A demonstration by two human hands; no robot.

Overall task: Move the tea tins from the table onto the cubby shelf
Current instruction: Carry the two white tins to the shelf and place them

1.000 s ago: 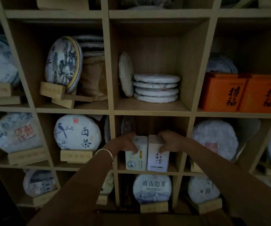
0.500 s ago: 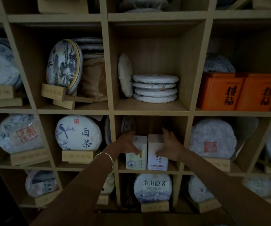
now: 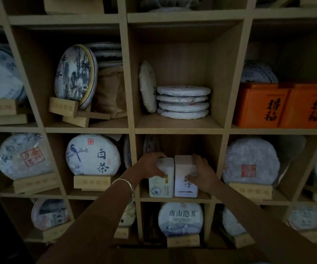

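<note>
Two tea tins stand upright side by side in the middle cubby of the wooden cubby shelf [image 3: 178, 129]. The white tea tin [image 3: 161, 186] is on the left and the pale pink tea tin [image 3: 185, 184] touches it on the right. My left hand [image 3: 150, 166] grips the white tin's upper left corner, fingers curled over its top and thumb across its front. My right hand [image 3: 203, 174] holds the pink tin's upper right edge, fingers along its side and thumb on its front. A wrapped tea cake [image 3: 151, 144] is partly hidden behind the tins.
Wrapped round tea cakes on wooden stands fill the neighbouring cubbies, such as one with a bird drawing [image 3: 93, 155] to the left and one [image 3: 250, 161] to the right. A stack of cakes [image 3: 183, 101] lies in the cubby above, with orange boxes [image 3: 279, 107] to its right.
Both hands first gripped the tin tops, loosened with fingers spread half a second ago, and now my left hand curls over the white tin again. The tins stay in the cubby.
</note>
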